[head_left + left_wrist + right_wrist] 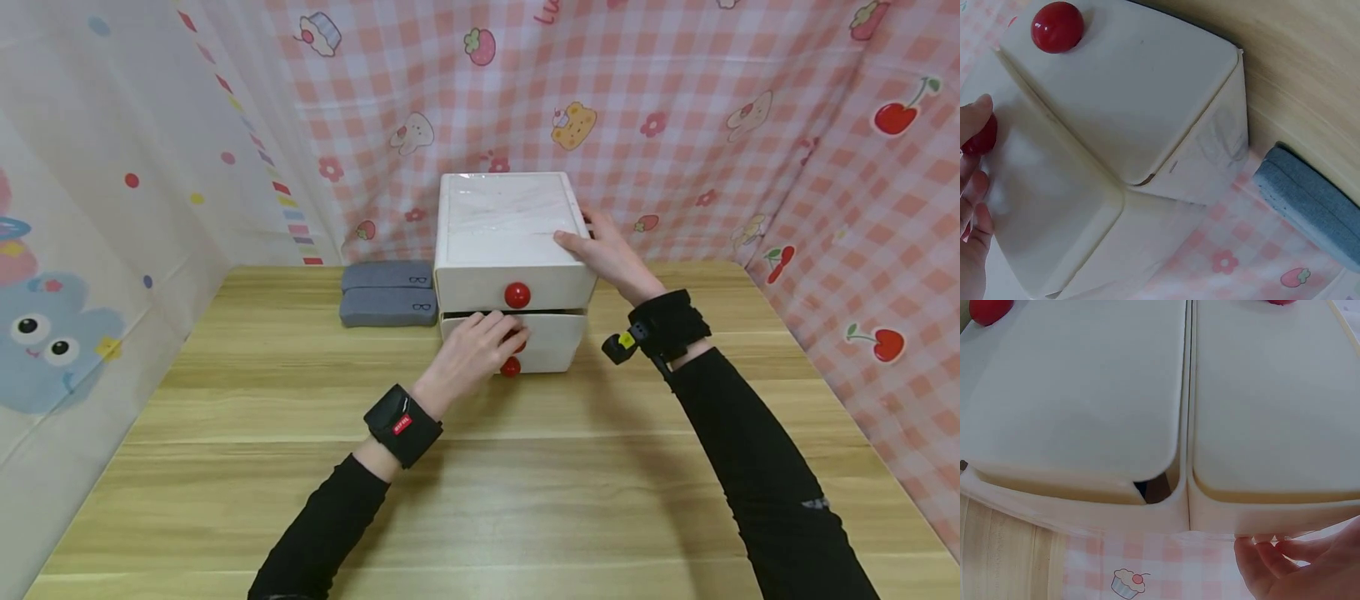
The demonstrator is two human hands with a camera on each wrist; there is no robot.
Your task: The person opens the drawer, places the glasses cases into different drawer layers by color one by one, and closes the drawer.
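A white drawer box point(513, 218) with red knobs stands on the table against the cloth. My left hand point(470, 354) is at the lower drawer point(555, 337), its thumb and fingers about a red knob point(984, 134). The fingers partly hide that knob. Above the hand, the upper drawer point(472, 286) bears another red knob point(517, 294). A dark gap shows along the lower drawer's top edge. My right hand point(611, 257) rests on the box's right upper edge, thumb on top. Its fingers touch the side wall point(1222, 515) in the right wrist view.
Two grey glasses cases point(387, 307) lie side by side on the wooden table point(540, 492), just left of the box. A pink checked cloth point(660, 158) hangs behind and to the right. At the left hangs a white printed cloth point(150, 117).
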